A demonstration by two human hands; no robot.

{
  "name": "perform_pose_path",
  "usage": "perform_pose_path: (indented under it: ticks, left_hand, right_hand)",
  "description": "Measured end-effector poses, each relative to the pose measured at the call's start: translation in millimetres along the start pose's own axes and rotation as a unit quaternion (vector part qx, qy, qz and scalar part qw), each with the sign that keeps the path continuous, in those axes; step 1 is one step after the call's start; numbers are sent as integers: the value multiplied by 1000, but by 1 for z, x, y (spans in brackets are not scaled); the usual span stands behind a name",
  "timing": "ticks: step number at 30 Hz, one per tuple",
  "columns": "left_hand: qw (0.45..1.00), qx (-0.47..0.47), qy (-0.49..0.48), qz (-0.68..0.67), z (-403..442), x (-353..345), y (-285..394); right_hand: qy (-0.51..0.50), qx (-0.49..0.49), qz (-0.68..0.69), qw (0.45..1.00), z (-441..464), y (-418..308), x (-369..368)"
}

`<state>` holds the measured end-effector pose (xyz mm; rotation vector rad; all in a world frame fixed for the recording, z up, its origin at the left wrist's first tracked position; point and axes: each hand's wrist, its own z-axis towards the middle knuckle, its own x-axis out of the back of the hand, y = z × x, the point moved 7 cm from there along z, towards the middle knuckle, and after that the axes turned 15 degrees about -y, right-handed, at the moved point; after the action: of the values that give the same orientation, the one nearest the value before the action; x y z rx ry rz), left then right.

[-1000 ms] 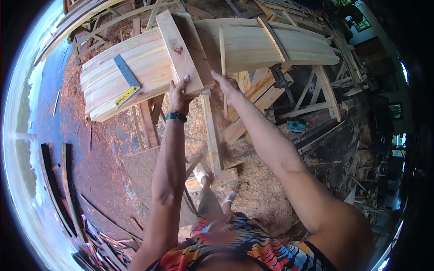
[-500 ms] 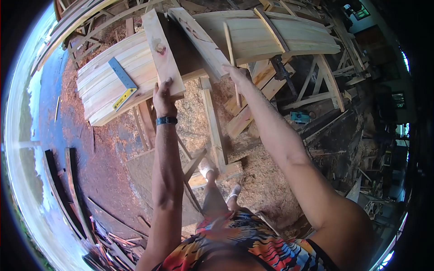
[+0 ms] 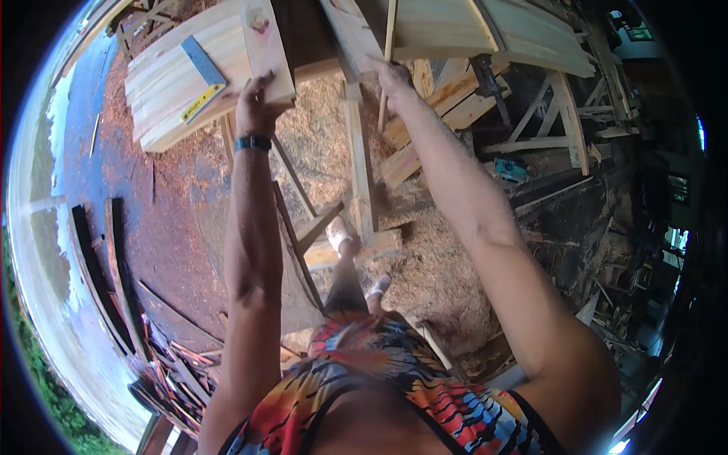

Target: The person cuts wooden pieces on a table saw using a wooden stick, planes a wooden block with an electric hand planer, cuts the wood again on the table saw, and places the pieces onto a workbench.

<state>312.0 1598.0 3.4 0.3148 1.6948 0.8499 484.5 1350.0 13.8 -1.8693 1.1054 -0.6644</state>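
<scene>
My left hand [image 3: 256, 105], with a dark band at its wrist, grips the near end of a short knotty board [image 3: 267, 53], thumb on top. This board lies across pale planks laid side by side [image 3: 163, 83]. My right hand [image 3: 394, 82] is closed at the near end of a second board [image 3: 350, 34]. A thin wooden stick [image 3: 390, 34] passes close by that hand; whether the fingers also hold it, I cannot tell. A dark gap separates the two boards. Left of my left hand, a try square with blue blade and yellow handle [image 3: 203, 92] rests on the planks.
A dark clamp [image 3: 491, 87] hangs at the planks' edge on the right. Below it are wooden trestle legs [image 3: 569, 125] and a teal power tool [image 3: 510, 170]. Wood shavings [image 3: 432, 265] cover the floor around my feet. Dark timber offcuts [image 3: 121, 273] lie at the left.
The view has shifted, so the boards, planks and both hands sit higher in it. Both hands stay at the same board ends.
</scene>
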Motion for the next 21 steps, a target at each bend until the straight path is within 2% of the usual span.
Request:
perform_pose_path:
  ticks: [2, 4, 6, 7, 9, 10, 11, 12, 13, 14, 16, 18, 20, 21]
  left_hand:
    - [998, 56, -10, 1, 0, -3, 9]
    - [989, 117, 20, 86, -23, -29, 29]
    - [980, 164, 30, 105, -36, -19, 38]
    - [953, 257, -51, 153, -44, 4, 37]
    - [940, 100, -1, 326, -85, -4, 66]
    - [909, 21, 32, 416, -115, -14, 86]
    - [896, -14, 148, 418, -142, -16, 98]
    - [815, -46, 134, 563, -169, -18, 124]
    - [775, -38, 167, 608, -202, -12, 139]
    - [735, -30, 197, 649, -235, -9, 149]
    - [674, 45, 266, 687, -303, 23, 149]
    - [623, 186, 316, 691, -375, 54, 122]
    - [605, 228, 318, 694, -441, 100, 82]
    - [640, 285, 277, 658, -464, 120, 56]
  right_hand:
    - [-38, -1, -12, 999, -21, -10, -3]
    - [52, 189, -31, 980, -14, 1, 26]
    - [44, 192, -56, 979, -64, 10, 46]
    - [45, 158, -52, 985, -80, 31, 60]
    - [53, 92, -3, 994, -128, 81, 86]
    - [47, 97, -21, 994, -157, 105, 99]
    - [34, 90, -9, 995, -168, 157, 124]
    - [9, 69, -20, 997, -198, 191, 138]
    - [14, -18, -24, 999, -245, 210, 144]
    - [17, -51, -63, 997, -284, 232, 151]
    - [-7, -110, -87, 990, -352, 293, 163]
    - [-29, -117, -71, 990, -411, 348, 166]
    - [-82, -91, -50, 991, -455, 382, 153]
    - [-91, -106, -32, 990, -469, 399, 146]
